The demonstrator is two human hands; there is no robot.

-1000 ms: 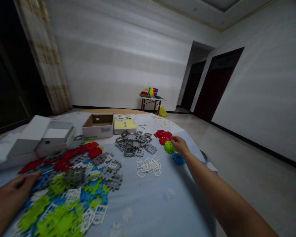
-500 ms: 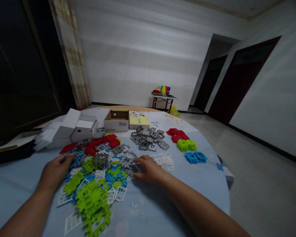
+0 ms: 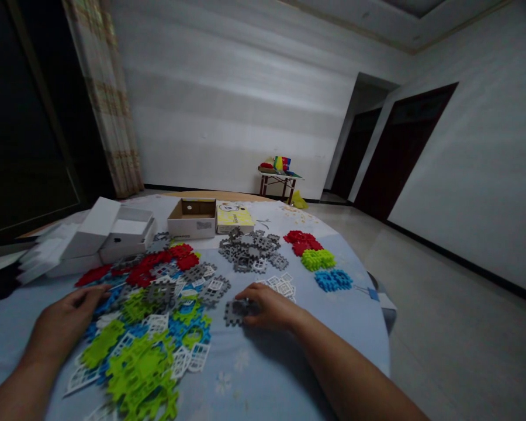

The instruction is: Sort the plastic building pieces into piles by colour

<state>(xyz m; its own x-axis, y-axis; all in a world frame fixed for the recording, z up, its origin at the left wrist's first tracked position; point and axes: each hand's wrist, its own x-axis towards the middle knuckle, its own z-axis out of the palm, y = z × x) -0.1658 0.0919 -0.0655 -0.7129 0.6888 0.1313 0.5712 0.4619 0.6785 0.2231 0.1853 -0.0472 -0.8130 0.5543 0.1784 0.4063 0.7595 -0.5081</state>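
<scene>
My right hand [image 3: 267, 307] is closed on a grey notched building piece [image 3: 234, 314], just right of the mixed pile and low over the blue cloth. Its fingers hide part of the piece. At the pile's left edge, my left hand [image 3: 68, 318] has thumb and fingers pinched together. A thin white edge shows at those fingertips, but what they hold is unclear. Between the hands lie lime green pieces [image 3: 142, 365], blue pieces [image 3: 191, 327], red pieces [image 3: 151, 266] and white window-like frames [image 3: 199, 357]. A heap of grey pieces [image 3: 252, 248] lies beyond my right hand.
White frames [image 3: 283, 286] lie behind my right hand. Farther right are separate red [image 3: 303, 241], green [image 3: 318, 259] and blue piles [image 3: 333, 279]. At the back stand an open box [image 3: 191, 228], a yellow-and-white box [image 3: 234, 219] and white boxes [image 3: 127, 234].
My right hand has drawn a grey piece rightward out of the mixed pile's edge. My left hand stays beside the pile. The whole view has shifted, moving the table leftward in the picture.
</scene>
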